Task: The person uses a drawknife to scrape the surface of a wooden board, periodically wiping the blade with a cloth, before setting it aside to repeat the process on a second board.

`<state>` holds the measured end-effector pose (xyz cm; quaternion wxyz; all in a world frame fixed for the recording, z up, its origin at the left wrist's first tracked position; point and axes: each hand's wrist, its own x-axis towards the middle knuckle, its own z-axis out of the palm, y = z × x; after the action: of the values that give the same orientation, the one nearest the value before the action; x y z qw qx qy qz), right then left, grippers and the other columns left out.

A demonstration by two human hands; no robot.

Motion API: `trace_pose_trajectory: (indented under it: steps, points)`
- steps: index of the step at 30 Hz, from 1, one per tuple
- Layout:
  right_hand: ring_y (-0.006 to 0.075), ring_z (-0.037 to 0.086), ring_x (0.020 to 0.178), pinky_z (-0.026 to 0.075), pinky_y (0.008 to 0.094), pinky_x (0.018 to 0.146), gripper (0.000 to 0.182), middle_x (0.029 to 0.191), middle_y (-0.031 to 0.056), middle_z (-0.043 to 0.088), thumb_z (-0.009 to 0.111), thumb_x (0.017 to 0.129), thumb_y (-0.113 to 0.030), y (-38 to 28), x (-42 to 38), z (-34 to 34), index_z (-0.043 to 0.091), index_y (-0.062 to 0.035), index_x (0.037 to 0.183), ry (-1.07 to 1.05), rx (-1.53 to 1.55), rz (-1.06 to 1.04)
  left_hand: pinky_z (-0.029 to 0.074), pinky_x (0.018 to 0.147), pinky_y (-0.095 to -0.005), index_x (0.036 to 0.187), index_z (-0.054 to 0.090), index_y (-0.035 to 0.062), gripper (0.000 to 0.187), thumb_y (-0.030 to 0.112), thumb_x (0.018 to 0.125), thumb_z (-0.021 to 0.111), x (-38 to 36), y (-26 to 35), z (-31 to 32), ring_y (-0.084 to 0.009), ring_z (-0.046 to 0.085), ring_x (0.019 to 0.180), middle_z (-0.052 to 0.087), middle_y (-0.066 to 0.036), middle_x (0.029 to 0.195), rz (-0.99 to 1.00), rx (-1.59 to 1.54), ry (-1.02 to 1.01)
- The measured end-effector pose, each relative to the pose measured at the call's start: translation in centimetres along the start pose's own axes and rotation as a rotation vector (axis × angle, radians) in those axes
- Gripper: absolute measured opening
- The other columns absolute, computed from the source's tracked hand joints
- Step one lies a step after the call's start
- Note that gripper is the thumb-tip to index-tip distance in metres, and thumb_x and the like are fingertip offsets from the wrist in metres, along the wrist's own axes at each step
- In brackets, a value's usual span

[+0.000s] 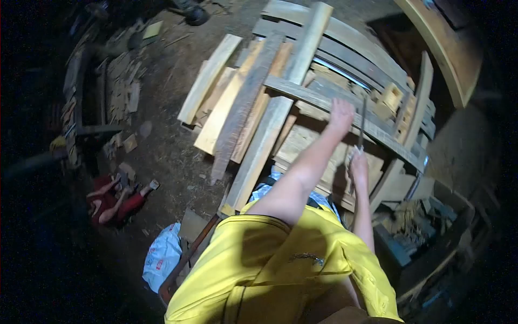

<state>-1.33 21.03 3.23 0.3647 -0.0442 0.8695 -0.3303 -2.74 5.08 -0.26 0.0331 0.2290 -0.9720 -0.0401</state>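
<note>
A long grey wooden board point(307, 95) lies crosswise over the workbench frame in front of me. My left hand point(342, 114) is on this board, its fingers laid over the far edge and closed on it. Close by on the right, my right hand point(358, 162) is wrapped round the handle of a handsaw point(362, 121). The saw's narrow blade points away from me and crosses the board just right of my left hand. How deep the blade sits in the wood cannot be made out.
Several loose planks point(232, 113) lie side by side on the left. A wooden block with a hole point(389, 100) stands at the right. A bin of offcuts point(415, 232) is lower right. A person in red point(116, 202) sits left, near a white sack point(163, 256).
</note>
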Motion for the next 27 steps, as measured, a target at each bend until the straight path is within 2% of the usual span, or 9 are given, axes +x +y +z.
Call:
trace_pose_trajectory:
  steps: [3, 4, 6, 10, 14, 20, 24, 26, 27]
  points:
    - [0.0102, 0.039, 0.039, 0.031, 0.0276, 0.035, 0.028, 0.053, -0.0006, 0.042, 0.034, 0.094, -0.029, 3.8, -1.6, 0.3, 0.049, -0.0066, 0.087, 0.096, -0.134, -0.173, 0.033, 0.083, -0.0416, 0.095, 0.058, 0.0095, 0.018, 0.016, 0.079, 0.051, 0.0, -0.3, -1.1, -0.0229, 0.052, 0.094, 0.057, -0.009, 0.094, 0.022, -0.053, -0.067]
    - [0.0102, 0.039, 0.039, 0.031, 0.0276, 0.035, 0.028, 0.053, -0.0006, 0.042, 0.034, 0.094, -0.029, 2.7, -2.5, 0.0, 0.049, -0.0066, 0.087, 0.1, -0.142, -0.164, 0.033, 0.083, -0.0416, 0.095, 0.058, 0.0095, 0.018, 0.016, 0.079, 0.051, -0.1, -0.3, -1.2, -0.0229, 0.052, 0.094, 0.057, -0.009, 0.094, 0.024, -0.065, -0.071]
    - [0.0291, 0.054, 0.064, 0.04, 0.0407, 0.059, 0.035, 0.067, 0.0172, 0.054, 0.036, 0.094, -0.028, 0.5, -4.0, -0.9, 0.053, 0.0024, 0.09, 0.059, -0.087, -0.004, 0.031, 0.086, -0.0407, 0.1, 0.059, 0.0106, 0.026, 0.021, 0.076, 0.055, -0.2, -0.2, -1.3, -0.0223, 0.049, 0.096, 0.056, -0.009, 0.098, 0.024, -0.001, -0.073]
    - [0.0384, 0.056, 0.072, 0.041, 0.0449, 0.065, 0.035, 0.074, 0.0231, 0.057, 0.034, 0.093, -0.027, 1.2, -3.5, -0.1, 0.053, 0.0029, 0.092, 0.089, -0.155, -0.121, 0.031, 0.081, -0.0384, 0.099, 0.059, 0.0119, 0.023, 0.02, 0.078, 0.053, -0.1, -0.3, -1.5, -0.0205, 0.049, 0.094, 0.056, -0.008, 0.095, 0.034, -0.002, -0.083]
    - [0.0409, 0.056, 0.077, 0.042, 0.0455, 0.067, 0.036, 0.078, 0.0259, 0.057, 0.034, 0.092, -0.029, 0.6, -2.1, 0.7, 0.052, 0.0021, 0.093, 0.059, -0.11, -0.12, 0.034, 0.077, -0.0389, 0.087, 0.058, 0.0097, 0.013, 0.015, 0.076, 0.052, -0.1, -0.3, -1.1, -0.022, 0.053, 0.089, 0.058, -0.009, 0.087, 0.029, -0.046, 0.023]
    - [0.0456, 0.054, 0.081, 0.041, 0.0475, 0.069, 0.036, 0.084, 0.0287, 0.057, 0.033, 0.092, -0.028, -3.0, 1.3, 0.4, 0.051, 0.0031, 0.094, 0.069, -0.146, -0.194, 0.033, 0.077, -0.0391, 0.089, 0.058, 0.0099, 0.015, 0.016, 0.075, 0.054, 0.0, -0.2, -0.9, -0.0222, 0.052, 0.089, 0.057, -0.009, 0.088, 0.034, -0.074, 0.031]
    - [0.0443, 0.054, 0.085, 0.042, 0.0475, 0.071, 0.038, 0.085, 0.0281, 0.057, 0.033, 0.092, -0.031, 0.2, -2.6, 0.5, 0.051, 0.0024, 0.095, 0.059, -0.195, -0.167, 0.033, 0.081, -0.0402, 0.094, 0.058, 0.0099, 0.026, 0.018, 0.069, 0.061, 0.2, -0.5, -0.6, -0.0227, 0.05, 0.092, 0.056, -0.009, 0.092, 0.038, -0.092, -0.02]
    - [0.0307, 0.052, 0.056, 0.039, 0.0425, 0.053, 0.038, 0.062, 0.0178, 0.052, 0.035, 0.092, -0.034, 2.7, -2.0, 0.8, 0.051, 0.0004, 0.085, 0.054, -0.098, -0.212, 0.033, 0.08, -0.0408, 0.093, 0.058, 0.01, 0.025, 0.017, 0.07, 0.06, -0.1, -0.3, -0.7, -0.0229, 0.051, 0.091, 0.056, -0.009, 0.092, 0.044, -0.052, 0.008]
    - [0.0324, 0.054, 0.058, 0.04, 0.0434, 0.054, 0.038, 0.063, 0.0187, 0.053, 0.037, 0.091, -0.034, 1.8, -1.1, 0.8, 0.051, 0.0007, 0.085, 0.083, -0.11, -0.222, 0.033, 0.08, -0.0408, 0.093, 0.058, 0.01, 0.025, 0.017, 0.07, 0.06, -0.2, -0.2, -0.5, -0.0229, 0.051, 0.091, 0.056, -0.009, 0.092, 0.063, -0.065, 0.009]
